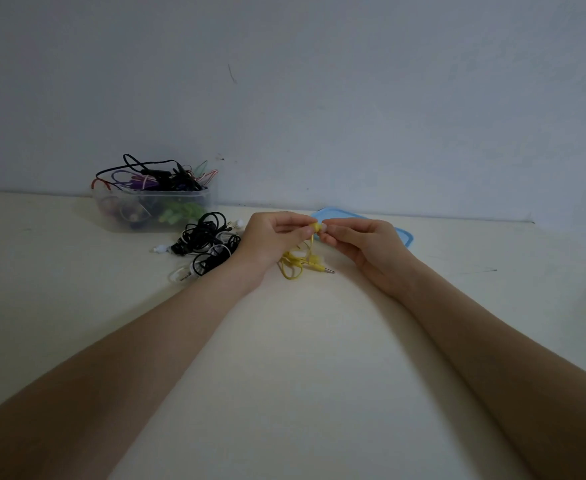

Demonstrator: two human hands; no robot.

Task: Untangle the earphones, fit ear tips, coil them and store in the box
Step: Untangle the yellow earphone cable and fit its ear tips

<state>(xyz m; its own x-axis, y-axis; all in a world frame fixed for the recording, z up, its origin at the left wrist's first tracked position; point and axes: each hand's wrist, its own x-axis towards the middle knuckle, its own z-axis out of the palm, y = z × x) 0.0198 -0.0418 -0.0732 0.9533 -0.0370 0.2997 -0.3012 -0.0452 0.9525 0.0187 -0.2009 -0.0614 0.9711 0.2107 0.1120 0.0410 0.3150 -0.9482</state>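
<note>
My left hand (273,237) pinches a yellow earbud (315,226) between thumb and fingers. My right hand (360,241) meets it from the right, its fingertips closed on a small whitish ear tip (324,226) pressed against the earbud. The yellow cable (293,263) hangs down between my hands and lies in loose loops on the table, its metal jack (329,270) pointing right. A clear plastic box (153,209) stuffed with coloured earphones stands at the back left by the wall.
A tangle of black and white earphones (204,245) lies just left of my left wrist. A blue lid (404,234) rests flat behind my right hand. The cream table (302,358) runs up to the wall.
</note>
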